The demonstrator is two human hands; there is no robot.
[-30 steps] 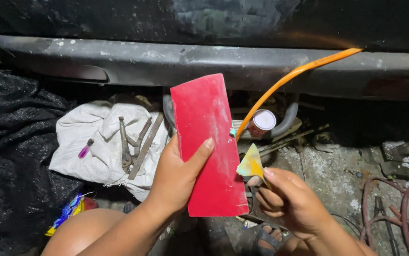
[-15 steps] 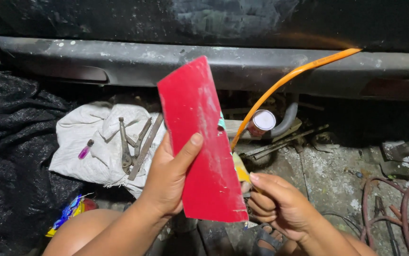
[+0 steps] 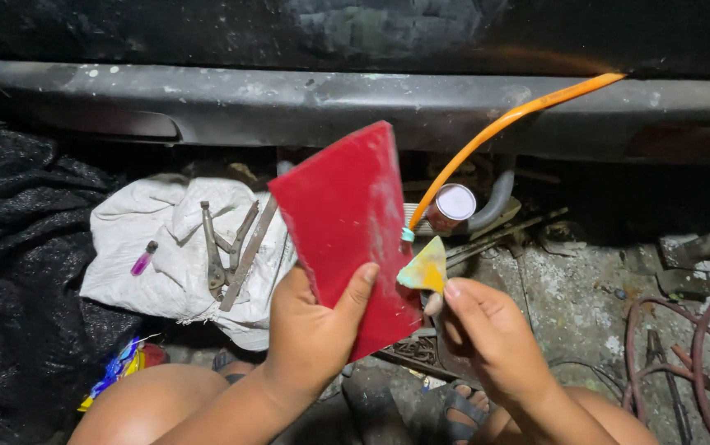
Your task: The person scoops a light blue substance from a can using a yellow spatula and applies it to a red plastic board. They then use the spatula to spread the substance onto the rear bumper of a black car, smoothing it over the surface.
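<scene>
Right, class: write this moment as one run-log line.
left hand: holds red board | right hand: holds yellow scraper at its edge | tools on white sack

One head-worn view looks down, close over both hands.

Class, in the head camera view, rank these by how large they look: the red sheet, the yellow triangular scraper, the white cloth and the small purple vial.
1-2. White cloth and red sheet: similar; the sheet is nearer the camera, so unsure.
3. Yellow triangular scraper.
4. Purple vial.
</scene>
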